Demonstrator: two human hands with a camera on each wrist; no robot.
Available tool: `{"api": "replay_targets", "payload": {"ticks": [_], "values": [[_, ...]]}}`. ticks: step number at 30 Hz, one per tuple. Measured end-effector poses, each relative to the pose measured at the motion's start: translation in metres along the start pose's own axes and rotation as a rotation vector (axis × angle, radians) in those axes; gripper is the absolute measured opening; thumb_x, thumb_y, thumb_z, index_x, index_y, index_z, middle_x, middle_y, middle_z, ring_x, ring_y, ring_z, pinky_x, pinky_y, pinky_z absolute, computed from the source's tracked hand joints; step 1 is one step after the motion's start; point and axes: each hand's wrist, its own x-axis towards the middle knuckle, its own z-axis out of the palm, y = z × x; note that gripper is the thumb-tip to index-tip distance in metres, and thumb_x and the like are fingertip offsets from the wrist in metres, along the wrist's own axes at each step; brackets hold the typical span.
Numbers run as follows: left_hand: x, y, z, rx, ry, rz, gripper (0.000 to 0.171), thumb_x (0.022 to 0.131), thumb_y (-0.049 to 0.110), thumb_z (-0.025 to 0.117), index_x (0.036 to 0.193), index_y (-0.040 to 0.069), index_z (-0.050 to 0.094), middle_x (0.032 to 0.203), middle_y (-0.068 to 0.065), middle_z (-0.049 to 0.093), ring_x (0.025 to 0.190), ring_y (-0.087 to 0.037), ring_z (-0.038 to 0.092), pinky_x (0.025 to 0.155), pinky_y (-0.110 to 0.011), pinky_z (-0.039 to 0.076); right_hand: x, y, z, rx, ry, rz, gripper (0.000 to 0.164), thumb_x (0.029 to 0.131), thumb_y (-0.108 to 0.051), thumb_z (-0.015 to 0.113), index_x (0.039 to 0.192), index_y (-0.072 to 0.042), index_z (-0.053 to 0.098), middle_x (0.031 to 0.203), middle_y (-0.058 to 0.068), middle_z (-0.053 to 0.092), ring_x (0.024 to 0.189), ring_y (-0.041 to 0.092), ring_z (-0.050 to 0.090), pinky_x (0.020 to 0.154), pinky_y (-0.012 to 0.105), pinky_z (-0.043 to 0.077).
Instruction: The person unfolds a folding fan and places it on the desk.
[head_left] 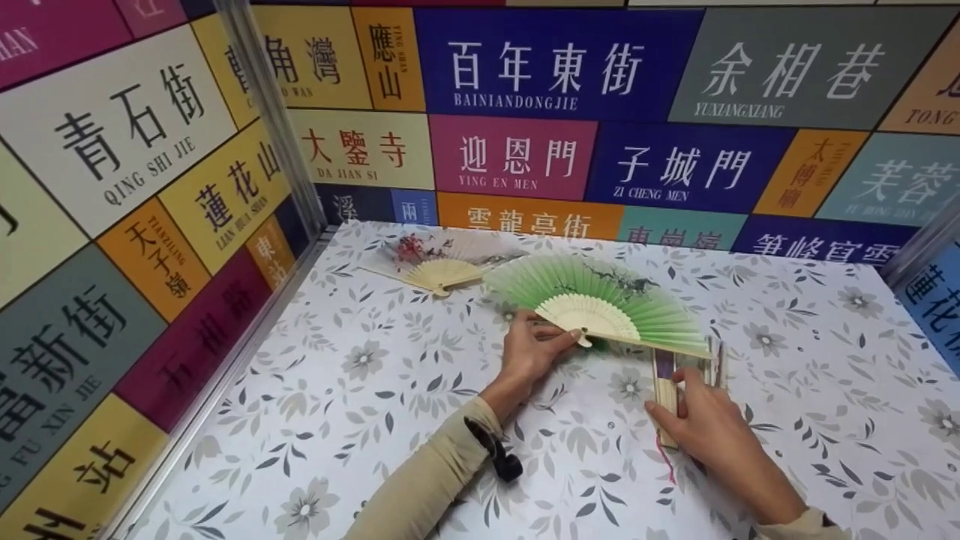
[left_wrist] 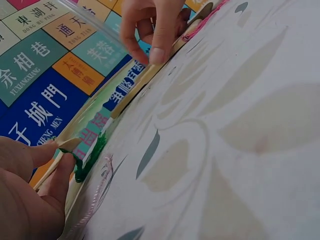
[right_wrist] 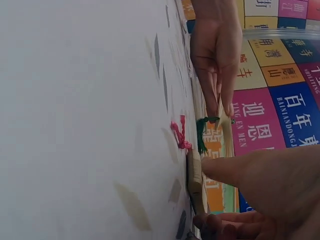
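My left hand (head_left: 529, 349) pinches the pivot end of a green folding fan (head_left: 671, 319), which is spread wide and tilted above the table. From that pivot hangs a green tassel (left_wrist: 90, 159), seen in the left wrist view. My right hand (head_left: 709, 420) grips a folded fan (head_left: 665, 386) on the table, thumb on one side and fingers on the other. A pink tassel (right_wrist: 180, 132) trails from its end in the right wrist view. The green fan's lower right edge covers the folded fan's far end.
A second spread fan (head_left: 427, 259), pale with red blossoms, lies at the back left of the table, partly behind the green one. Another folded fan (head_left: 718, 364) shows beside my right hand. The floral-covered table (head_left: 360, 435) meets sign-printed walls (head_left: 525, 67) behind and at left.
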Motion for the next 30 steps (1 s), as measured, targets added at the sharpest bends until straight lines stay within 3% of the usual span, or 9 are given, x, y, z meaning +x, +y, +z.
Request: {"api": "replay_targets", "payload": {"ticks": [5, 12, 16, 22, 26, 30], "values": [[0.002, -0.002, 0.003, -0.006, 0.009, -0.019, 0.067, 0.078, 0.015, 0.088, 0.128, 0.003, 0.046, 0.089, -0.008, 0.078, 0.077, -0.018, 0.076, 0.067, -0.028, 0.065, 0.000, -0.009, -0.001, 0.000, -0.028, 0.017, 0.054, 0.089, -0.026, 0.073, 0.129, -0.002, 0.046, 0.070, 0.009, 0.060, 0.066, 0.027, 0.062, 0.053, 0.040, 0.051], [0.005, -0.002, 0.004, 0.069, 0.027, -0.027, 0.065, 0.078, 0.020, 0.089, 0.126, 0.005, 0.048, 0.085, -0.003, 0.078, 0.074, -0.017, 0.075, 0.065, -0.024, 0.063, -0.007, -0.023, -0.002, 0.111, -0.079, 0.033, 0.053, 0.086, -0.025, 0.076, 0.127, -0.003, 0.051, 0.063, -0.005, 0.062, 0.052, 0.010, 0.054, 0.048, 0.023, 0.044], [0.007, -0.001, 0.003, 0.112, 0.057, -0.060, 0.062, 0.078, 0.022, 0.089, 0.123, 0.005, 0.049, 0.082, -0.002, 0.078, 0.071, -0.017, 0.075, 0.063, -0.023, 0.062, -0.013, -0.033, -0.008, 0.244, -0.120, 0.052, 0.050, 0.087, -0.026, 0.077, 0.127, -0.004, 0.054, 0.066, -0.003, 0.065, 0.051, 0.009, 0.055, 0.049, 0.020, 0.046], [0.006, 0.004, 0.004, 0.121, 0.058, -0.105, 0.055, 0.078, 0.020, 0.088, 0.115, 0.001, 0.053, 0.078, -0.004, 0.077, 0.070, -0.022, 0.076, 0.060, -0.025, 0.064, -0.023, -0.047, -0.024, 0.528, -0.302, 0.185, 0.052, 0.090, -0.031, 0.076, 0.131, -0.009, 0.052, 0.072, 0.003, 0.067, 0.053, 0.010, 0.052, 0.044, 0.023, 0.044], [0.006, 0.004, 0.001, 0.162, 0.044, -0.094, 0.049, 0.078, 0.020, 0.088, 0.110, -0.001, 0.057, 0.074, -0.003, 0.077, 0.067, -0.021, 0.076, 0.059, -0.022, 0.062, -0.025, -0.052, -0.034, 0.690, -0.404, 0.228, 0.053, 0.093, -0.031, 0.073, 0.134, -0.007, 0.049, 0.066, -0.001, 0.058, 0.049, 0.009, 0.043, 0.041, 0.022, 0.038], [0.007, 0.004, -0.001, 0.206, 0.033, -0.081, 0.044, 0.076, 0.020, 0.090, 0.106, -0.001, 0.064, 0.071, -0.003, 0.076, 0.063, -0.017, 0.075, 0.059, -0.021, 0.061, -0.025, -0.057, -0.045, 0.763, -0.412, 0.228, 0.048, 0.096, -0.026, 0.068, 0.136, -0.008, 0.048, 0.064, -0.004, 0.052, 0.047, 0.009, 0.038, 0.040, 0.021, 0.036]]}}
